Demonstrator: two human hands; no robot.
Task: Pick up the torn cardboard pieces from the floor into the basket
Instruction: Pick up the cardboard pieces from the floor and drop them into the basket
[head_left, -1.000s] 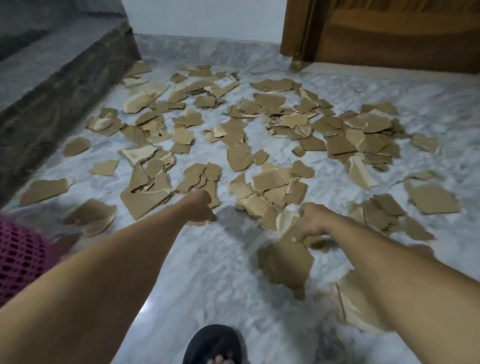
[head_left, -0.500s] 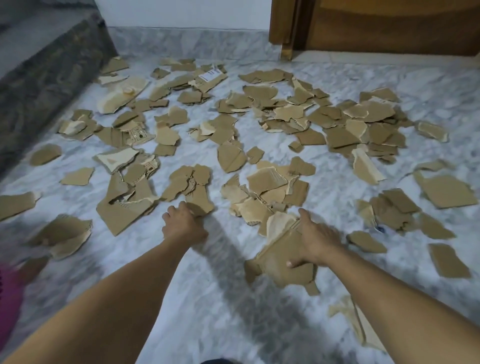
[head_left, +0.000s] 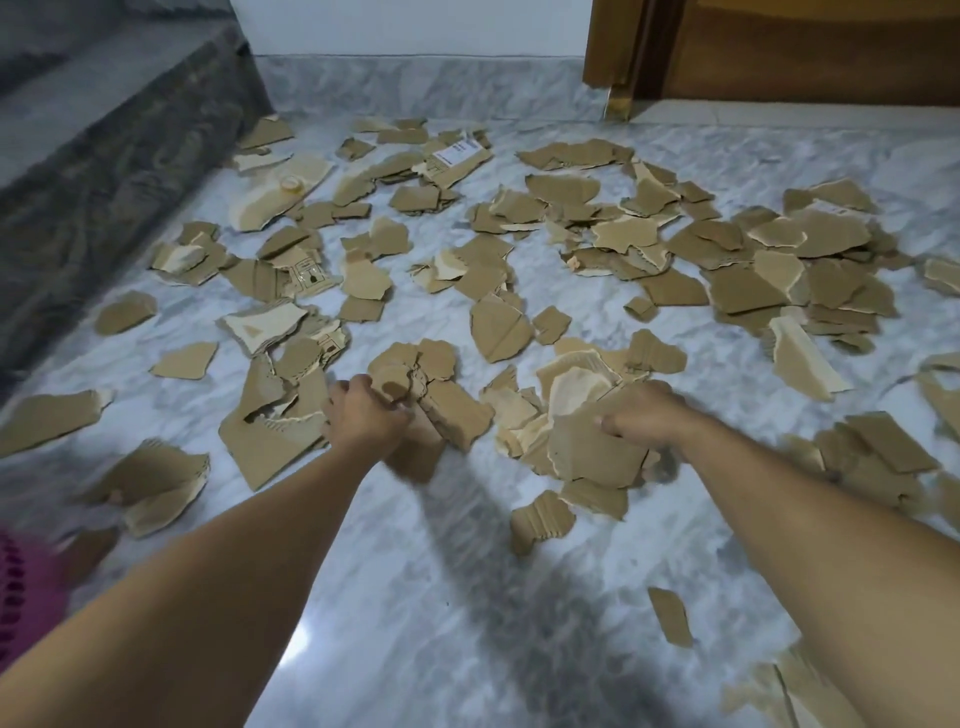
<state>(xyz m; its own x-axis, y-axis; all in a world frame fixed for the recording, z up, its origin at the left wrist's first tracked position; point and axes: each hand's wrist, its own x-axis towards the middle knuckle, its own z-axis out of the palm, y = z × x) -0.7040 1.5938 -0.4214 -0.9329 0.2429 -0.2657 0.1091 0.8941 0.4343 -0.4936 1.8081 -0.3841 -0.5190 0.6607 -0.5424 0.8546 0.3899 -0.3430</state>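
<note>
A polished grey-white marble floor (head_left: 467, 623) fills the view, its near stretch mostly bare but for a few stray scraps. At the lower left edge a pink perforated plastic basket (head_left: 21, 587) is cut off by the frame; its contents cannot be seen. Both bare forearms reach forward. The left hand (head_left: 363, 415) curls its fingers round a brown scrap of cardboard at the near edge of the litter, slightly blurred. The right hand (head_left: 644, 415) grips a stack of several brown and pale pieces, its thumb pressed on the top sheet. Beyond them the torn brown cardboard pieces (head_left: 727, 260) lie scattered and overlapping across the floor, one bearing a white label. A dark grey stone step (head_left: 104, 171) rises on the left, a white wall (head_left: 415, 26) stands behind, and a brown wooden door (head_left: 779, 52) closes the far right.
</note>
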